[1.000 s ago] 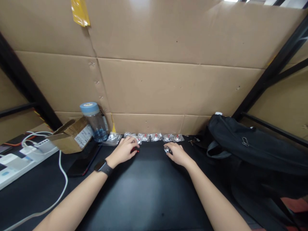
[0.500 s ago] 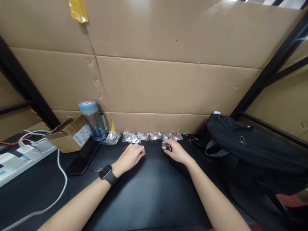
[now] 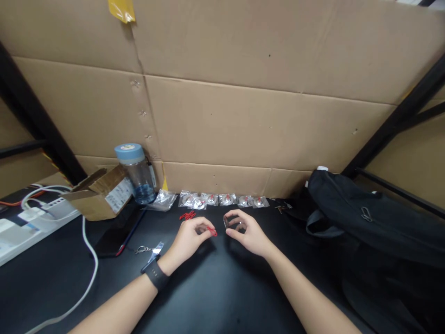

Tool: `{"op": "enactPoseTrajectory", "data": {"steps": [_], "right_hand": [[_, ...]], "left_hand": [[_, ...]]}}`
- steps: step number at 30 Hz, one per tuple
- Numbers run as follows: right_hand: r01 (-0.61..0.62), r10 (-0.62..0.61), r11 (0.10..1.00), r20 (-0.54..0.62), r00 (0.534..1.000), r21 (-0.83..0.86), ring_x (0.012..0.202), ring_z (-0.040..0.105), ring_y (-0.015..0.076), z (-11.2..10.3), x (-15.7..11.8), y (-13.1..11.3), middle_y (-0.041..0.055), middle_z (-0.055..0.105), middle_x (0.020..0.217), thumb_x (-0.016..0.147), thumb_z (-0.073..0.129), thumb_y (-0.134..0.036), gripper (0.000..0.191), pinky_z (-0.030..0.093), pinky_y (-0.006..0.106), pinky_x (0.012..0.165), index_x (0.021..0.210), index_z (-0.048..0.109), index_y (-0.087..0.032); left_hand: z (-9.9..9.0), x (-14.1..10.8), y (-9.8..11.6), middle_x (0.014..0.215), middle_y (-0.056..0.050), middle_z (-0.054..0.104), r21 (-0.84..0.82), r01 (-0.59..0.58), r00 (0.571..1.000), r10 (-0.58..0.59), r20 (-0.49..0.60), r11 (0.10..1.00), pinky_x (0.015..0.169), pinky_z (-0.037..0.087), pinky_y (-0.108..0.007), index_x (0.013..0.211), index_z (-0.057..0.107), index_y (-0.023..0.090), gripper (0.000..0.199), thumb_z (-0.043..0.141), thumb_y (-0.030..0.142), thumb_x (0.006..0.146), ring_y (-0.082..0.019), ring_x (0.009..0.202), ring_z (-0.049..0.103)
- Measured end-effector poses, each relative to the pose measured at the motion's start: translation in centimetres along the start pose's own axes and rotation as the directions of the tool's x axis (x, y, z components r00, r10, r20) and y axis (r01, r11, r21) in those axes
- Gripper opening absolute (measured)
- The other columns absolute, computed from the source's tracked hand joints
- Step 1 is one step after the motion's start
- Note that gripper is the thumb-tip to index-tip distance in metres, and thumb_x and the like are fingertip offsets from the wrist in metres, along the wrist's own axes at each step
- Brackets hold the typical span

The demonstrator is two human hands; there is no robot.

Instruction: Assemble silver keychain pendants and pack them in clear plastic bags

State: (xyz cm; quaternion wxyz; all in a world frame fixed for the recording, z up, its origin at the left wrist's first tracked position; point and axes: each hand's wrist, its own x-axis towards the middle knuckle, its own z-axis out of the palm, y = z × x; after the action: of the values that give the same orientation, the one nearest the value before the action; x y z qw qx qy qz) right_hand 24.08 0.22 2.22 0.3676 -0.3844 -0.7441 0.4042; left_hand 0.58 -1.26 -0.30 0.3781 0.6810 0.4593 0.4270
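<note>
Between the thumb and fingers of my left hand (image 3: 193,237) is a small red cord loop (image 3: 212,231). My right hand (image 3: 246,232) grips a round shiny disc (image 3: 226,221) by its edge, held upright and facing the left hand. A short gap separates the two hands. Just behind my left hand lies a pile of red cords (image 3: 187,215) on the black table (image 3: 215,292). Farther back, several clear packets (image 3: 227,199) with round silver pieces and red bits sit in a row.
At the left stand a blue-lidded bottle (image 3: 137,174), an open cardboard box (image 3: 100,192), a phone (image 3: 116,234), a keyring (image 3: 142,249) and a white power strip (image 3: 38,227). A black bag (image 3: 368,208) fills the right side. Cardboard (image 3: 222,125) walls the back.
My left hand has lifted off the red cords and now holds one loop. My right hand has come nearer to it and turned the disc upright. The view has shifted slightly.
</note>
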Motion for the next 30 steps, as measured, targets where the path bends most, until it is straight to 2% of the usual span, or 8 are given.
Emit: {"op": "enactPoseTrajectory", "data": {"steps": [3, 7, 13, 17, 22, 26, 30], "right_hand": [[-0.009, 0.006, 0.992, 0.02, 1.0, 0.125, 0.105, 0.067, 0.0219, 0.7, -0.2, -0.2, 0.0072, 0.065, 0.121, 0.085, 0.073, -0.031, 0.038, 0.056, 0.032, 0.076, 0.12, 0.06, -0.027], [-0.022, 0.014, 0.985, 0.051, 0.999, 0.171, 0.106, 0.066, 0.0222, 1.1, -0.2, -0.3, 0.0075, 0.064, 0.122, 0.084, 0.075, -0.033, 0.039, 0.057, 0.033, 0.078, 0.12, 0.061, -0.027], [-0.049, 0.034, 0.968, 0.063, 0.997, 0.248, 0.107, 0.066, 0.0218, 1.5, -0.2, 0.2, 0.0067, 0.062, 0.123, 0.084, 0.077, -0.031, 0.04, 0.057, 0.033, 0.081, 0.12, 0.061, -0.028], [-0.051, 0.03, 0.941, 0.068, 0.997, 0.335, 0.11, 0.065, 0.0217, 1.9, -0.3, 0.1, 0.0072, 0.06, 0.128, 0.082, 0.079, -0.031, 0.043, 0.057, 0.035, 0.086, 0.12, 0.06, -0.028], [-0.044, 0.011, 0.907, 0.082, 0.997, 0.42, 0.112, 0.065, 0.0216, 2.3, -0.6, -0.3, 0.0072, 0.06, 0.131, 0.08, 0.082, -0.032, 0.045, 0.056, 0.037, 0.092, 0.12, 0.06, -0.028], [-0.035, -0.002, 0.891, 0.082, 0.997, 0.453, 0.112, 0.065, 0.0215, 2.3, -0.7, -0.4, 0.007, 0.06, 0.132, 0.08, 0.082, -0.029, 0.045, 0.056, 0.036, 0.092, 0.12, 0.061, -0.028], [-0.028, -0.012, 0.886, 0.082, 0.997, 0.462, 0.112, 0.065, 0.0213, 2.4, -0.7, -0.4, 0.0074, 0.06, 0.132, 0.08, 0.083, -0.028, 0.046, 0.056, 0.036, 0.092, 0.12, 0.061, -0.027]], "left_hand": [[-0.3, -0.4, 0.8, 0.087, -0.002, 0.079, 0.117, -0.038, 0.999, 0.04, -0.009, 0.992, 0.077, 0.055, -0.029, 0.085, 0.079, 0.024, 0.013, 0.075, 0.036, 0.082, -0.02, 0.081, 0.073], [-0.7, -0.7, 1.3, 0.091, -0.001, 0.08, 0.227, -0.082, 0.996, 0.074, 0.043, 0.971, 0.078, 0.054, -0.03, 0.092, 0.082, 0.028, 0.018, 0.072, 0.043, 0.087, -0.021, 0.081, 0.074], [-0.5, -0.8, 1.4, 0.105, 0.0, 0.079, 0.192, -0.118, 0.992, 0.122, -0.013, 0.974, 0.086, 0.053, -0.028, 0.107, 0.079, 0.03, 0.02, 0.063, 0.034, 0.095, -0.019, 0.094, 0.073], [-0.3, -1.1, 1.8, 0.104, -0.001, 0.078, 0.147, -0.153, 0.987, 0.159, -0.026, 0.977, 0.085, 0.054, -0.029, 0.102, 0.079, 0.028, 0.019, 0.062, 0.035, 0.096, -0.02, 0.093, 0.072], [-0.2, -1.5, 2.1, 0.098, -0.001, 0.079, 0.168, -0.186, 0.968, 0.21, -0.138, 0.968, 0.085, 0.053, -0.032, 0.097, 0.078, 0.027, 0.013, 0.067, 0.033, 0.093, -0.02, 0.089, 0.072], [-0.2, -1.5, 2.0, 0.095, 0.0, 0.079, 0.188, -0.22, 0.966, 0.241, -0.096, 0.957, 0.086, 0.049, -0.033, 0.088, 0.078, 0.026, 0.01, 0.07, 0.031, 0.091, -0.02, 0.088, 0.071], [0.1, -1.4, 2.0, 0.096, 0.0, 0.079, 0.247, -0.167, 0.976, 0.196, -0.097, 0.955, 0.087, 0.046, -0.035, 0.092, 0.078, 0.027, 0.009, 0.072, 0.034, 0.089, -0.02, 0.088, 0.071]]}}
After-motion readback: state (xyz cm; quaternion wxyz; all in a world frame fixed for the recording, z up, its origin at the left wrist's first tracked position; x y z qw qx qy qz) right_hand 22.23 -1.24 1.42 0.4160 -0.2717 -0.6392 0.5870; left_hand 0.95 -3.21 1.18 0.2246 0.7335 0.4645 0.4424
